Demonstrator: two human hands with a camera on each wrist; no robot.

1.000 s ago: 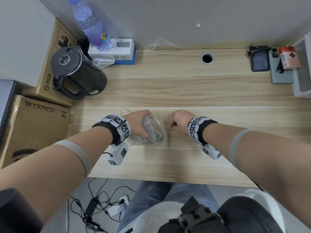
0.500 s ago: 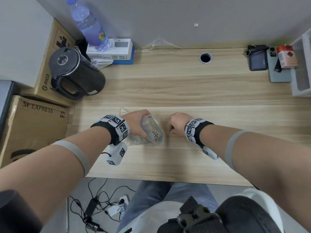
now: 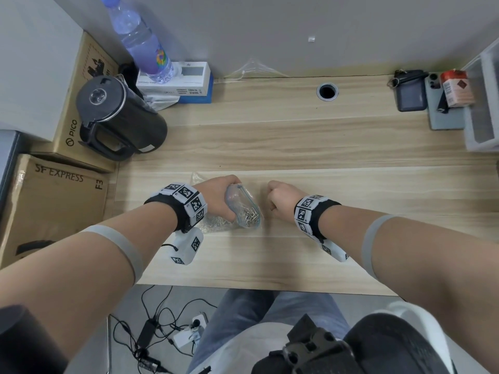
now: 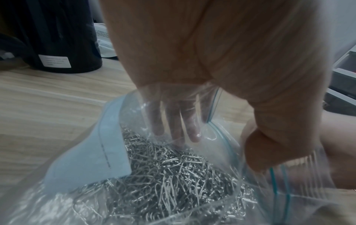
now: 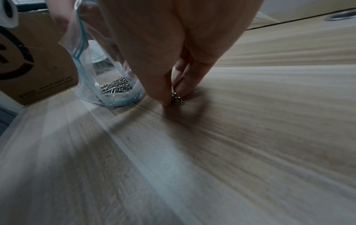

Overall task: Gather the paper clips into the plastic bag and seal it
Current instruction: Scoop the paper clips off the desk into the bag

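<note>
From the head camera, the left hand (image 3: 216, 198) grasps the clear plastic bag (image 3: 244, 209) near the desk's (image 3: 297, 147) middle, the bag's blue-edged mouth gaping toward three o'clock and a heap of paper clips (image 3: 249, 215) lying inside. At three o'clock of the bag, just beside it, the right hand (image 3: 280, 197) is curled knuckles-up on the wood. A black kettle (image 3: 118, 117) stands at ten o'clock of the hands.

The left wrist camera shows fingers (image 4: 173, 121) seen through the plastic, thumb (image 4: 263, 150) clamped on the zip edge, clips piled below.

The right wrist camera shows thumb and fingertips (image 5: 165, 94) pinching a small metal clip (image 5: 176, 98) against the desk, at three o'clock of the open bag.
</note>
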